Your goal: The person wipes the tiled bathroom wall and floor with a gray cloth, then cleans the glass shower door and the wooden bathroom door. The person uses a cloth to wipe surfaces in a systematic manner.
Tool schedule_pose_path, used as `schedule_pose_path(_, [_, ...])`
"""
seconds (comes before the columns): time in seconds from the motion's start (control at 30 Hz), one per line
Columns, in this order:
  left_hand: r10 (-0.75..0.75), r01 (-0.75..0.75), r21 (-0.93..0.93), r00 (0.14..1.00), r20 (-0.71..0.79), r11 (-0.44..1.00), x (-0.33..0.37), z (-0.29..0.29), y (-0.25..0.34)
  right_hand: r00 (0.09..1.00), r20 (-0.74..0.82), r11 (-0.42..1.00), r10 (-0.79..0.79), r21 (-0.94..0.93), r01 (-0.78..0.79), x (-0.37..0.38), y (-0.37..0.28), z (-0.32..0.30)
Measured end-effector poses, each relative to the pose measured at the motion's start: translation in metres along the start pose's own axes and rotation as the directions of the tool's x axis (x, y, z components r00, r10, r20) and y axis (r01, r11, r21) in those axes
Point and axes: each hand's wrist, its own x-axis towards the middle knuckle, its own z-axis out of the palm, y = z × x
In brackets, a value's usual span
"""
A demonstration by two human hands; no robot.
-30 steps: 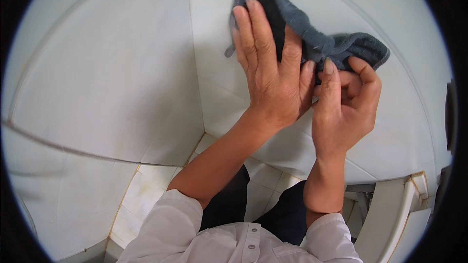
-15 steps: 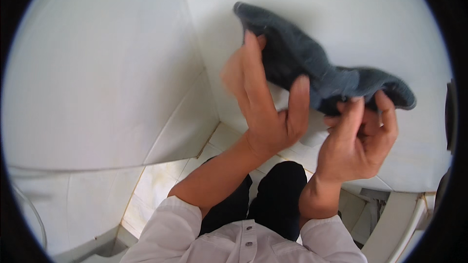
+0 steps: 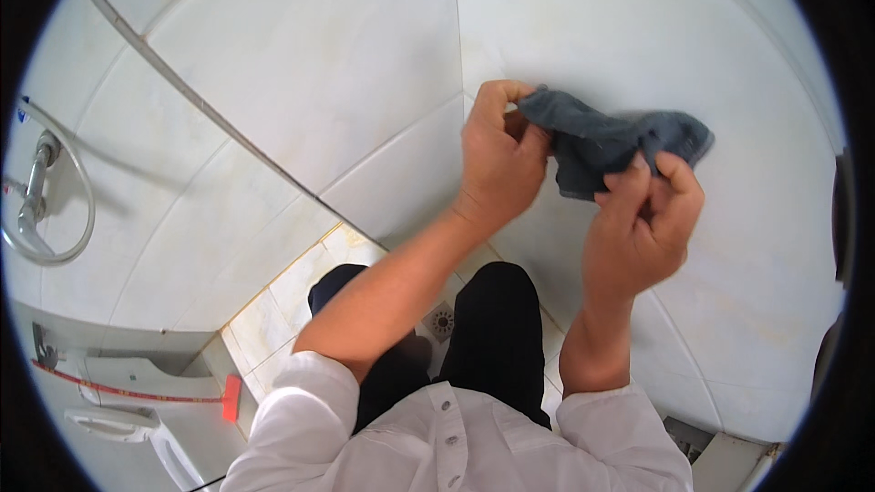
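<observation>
One dark blue-grey cloth [image 3: 591,139], creased and bunched, is at two o'clock. Your left hand [image 3: 498,157] pinches its left end; your right hand [image 3: 641,235], apart from the left, pinches its lower right edge. One floor drain [image 3: 440,320] lies at six o'clock, one looped hose [image 3: 90,205] at nine.

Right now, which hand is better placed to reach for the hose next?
Likely the left hand: it's nearer the hose, which is on your left, while the right hand is farther across. Both hold the cloth, so the left may need to release first.
</observation>
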Motion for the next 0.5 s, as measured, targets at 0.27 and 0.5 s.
schedule_pose_path(0.27, [-0.177,0.145,0.184,0.969,0.171,0.972,0.032,-0.021,0.028,0.998,0.027,0.993,-0.057,0.101,0.054,-0.001,0.001,0.003])
schedule_pose_path(0.5, [-0.157,0.068,0.434,0.973,0.172,0.898,0.018,-0.040,0.017,0.990,0.142,0.995,0.018,0.094,-0.032,-0.012,0.008,0.011])
